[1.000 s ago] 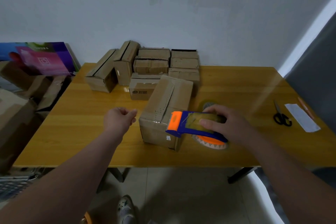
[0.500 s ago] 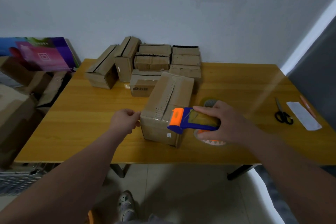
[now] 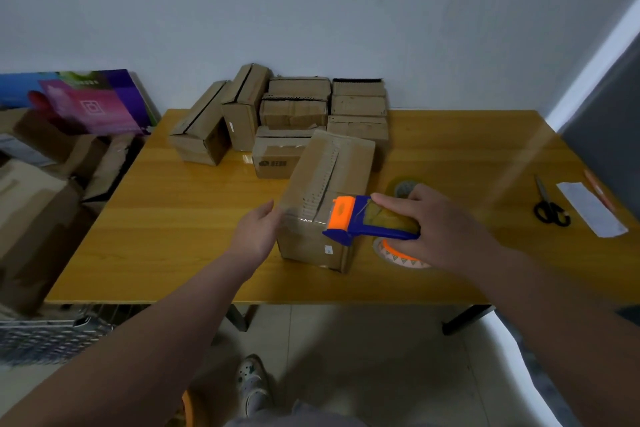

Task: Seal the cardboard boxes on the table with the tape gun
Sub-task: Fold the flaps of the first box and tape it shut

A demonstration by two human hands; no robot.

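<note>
fingers straight, the left hand [image 3: 258,236] is pressing flat against the left side of the near cardboard box [image 3: 329,184], while the right hand [image 3: 441,227] is gripping the blue-and-orange tape gun [image 3: 360,220], its orange head at the box's near top edge. the box's flaps are lying shut, hiding any contents. more boxes [image 3: 298,111] are standing stacked at the far side of the bench [image 3: 156,218]. half a second ago the left hand's fingers were curling.
</note>
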